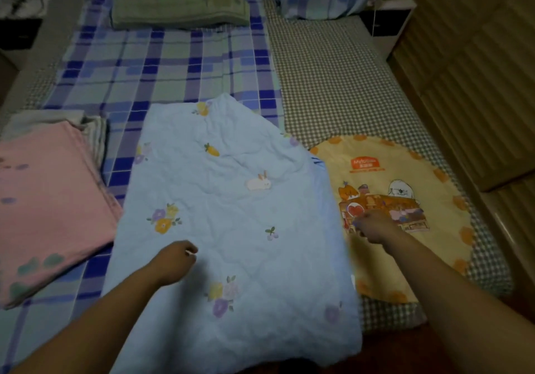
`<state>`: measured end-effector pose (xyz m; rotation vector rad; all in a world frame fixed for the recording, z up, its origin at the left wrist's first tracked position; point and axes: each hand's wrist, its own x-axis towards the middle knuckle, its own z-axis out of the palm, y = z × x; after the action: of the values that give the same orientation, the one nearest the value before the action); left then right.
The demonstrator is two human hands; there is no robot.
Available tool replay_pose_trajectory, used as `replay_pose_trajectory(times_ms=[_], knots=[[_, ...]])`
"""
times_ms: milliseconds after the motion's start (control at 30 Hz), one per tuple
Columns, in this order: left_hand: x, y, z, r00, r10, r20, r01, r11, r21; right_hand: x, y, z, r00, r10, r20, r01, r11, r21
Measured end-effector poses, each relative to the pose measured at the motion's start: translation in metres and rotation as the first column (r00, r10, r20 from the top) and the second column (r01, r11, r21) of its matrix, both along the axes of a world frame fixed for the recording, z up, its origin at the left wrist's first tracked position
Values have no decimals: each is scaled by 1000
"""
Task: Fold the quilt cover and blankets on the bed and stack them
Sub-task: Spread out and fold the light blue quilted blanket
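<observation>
- One light blue quilt (231,228) lies spread flat at the bed's near edge, under the left hand (176,262), whose fingers are curled, grasping nothing visible.
- Right hand (373,226), blurred, is at the quilt's right edge over one yellow mat (405,165); grasp unclear.
- One folded pink blanket (49,202) lies left.
- One folded green blanket (179,8) lies far.
</observation>
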<state>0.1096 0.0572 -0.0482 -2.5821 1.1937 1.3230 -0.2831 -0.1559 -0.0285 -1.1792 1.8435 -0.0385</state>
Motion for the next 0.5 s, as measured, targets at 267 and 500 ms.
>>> replay_pose_trajectory(times_ms=[267,500], knots=[[-43,-199,-110,997,-29,66,37,992,-120,88,-175,-96,957,108,270,-62,983,-173],[-24,-284,-85,803,437,-404,-593,645,-482,175,-207,-122,797,30,603,-47,999,12]])
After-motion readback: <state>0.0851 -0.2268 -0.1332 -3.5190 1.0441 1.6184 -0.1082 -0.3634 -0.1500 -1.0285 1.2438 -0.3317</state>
